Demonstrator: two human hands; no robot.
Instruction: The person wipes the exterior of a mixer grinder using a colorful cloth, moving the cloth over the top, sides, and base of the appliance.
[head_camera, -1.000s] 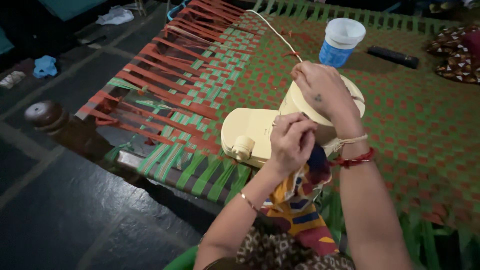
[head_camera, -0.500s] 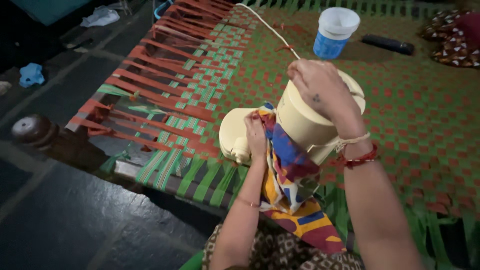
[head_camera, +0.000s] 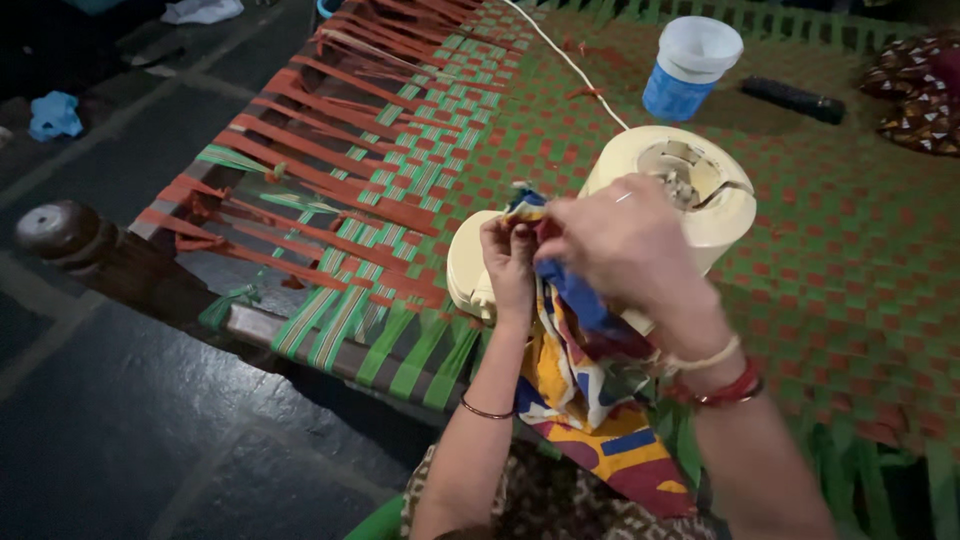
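Wiping looks only begun: the left hand (head_camera: 508, 262) and right hand (head_camera: 622, 240) both pinch a bunched, multicoloured patterned cloth (head_camera: 585, 400) against the front of the cream electrical appliance (head_camera: 690, 195) on the woven cot (head_camera: 850, 250), its grimy top seemingly still untouched.

Bare woven cot surface (head_camera: 860, 300) is seen right of the cream appliance (head_camera: 690, 200); behind stands a blue cup (head_camera: 690, 75).
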